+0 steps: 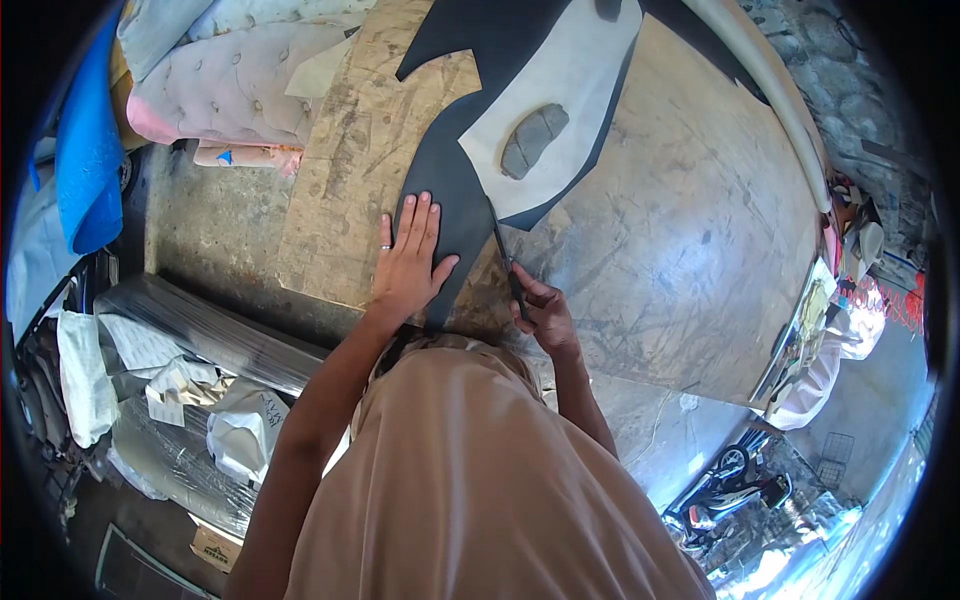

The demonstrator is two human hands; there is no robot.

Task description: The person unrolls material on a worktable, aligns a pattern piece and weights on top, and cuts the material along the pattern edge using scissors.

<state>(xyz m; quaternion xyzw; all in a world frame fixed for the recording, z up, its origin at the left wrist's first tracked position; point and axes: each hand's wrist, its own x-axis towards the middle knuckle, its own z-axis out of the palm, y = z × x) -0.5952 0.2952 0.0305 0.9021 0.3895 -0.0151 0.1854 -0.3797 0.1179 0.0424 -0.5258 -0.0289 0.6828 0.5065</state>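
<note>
Head view: left hand (408, 272) lies spread-fingered on curved black sheet (452, 165); right hand (546, 311) pinches slim dark tool (506, 253).

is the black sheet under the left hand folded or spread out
Spread out: the black sheet lies flat on the brown board, with the left hand palm down on it.

A scuffed brown wooden worktop (690, 310) catches bluish-white glare. Rough grey stonework (840, 85) shows at upper right. Below that, a dark motorcycle (740, 495) stands near smooth grey floor (875, 390), with bright light washing the lower right edge.
</note>
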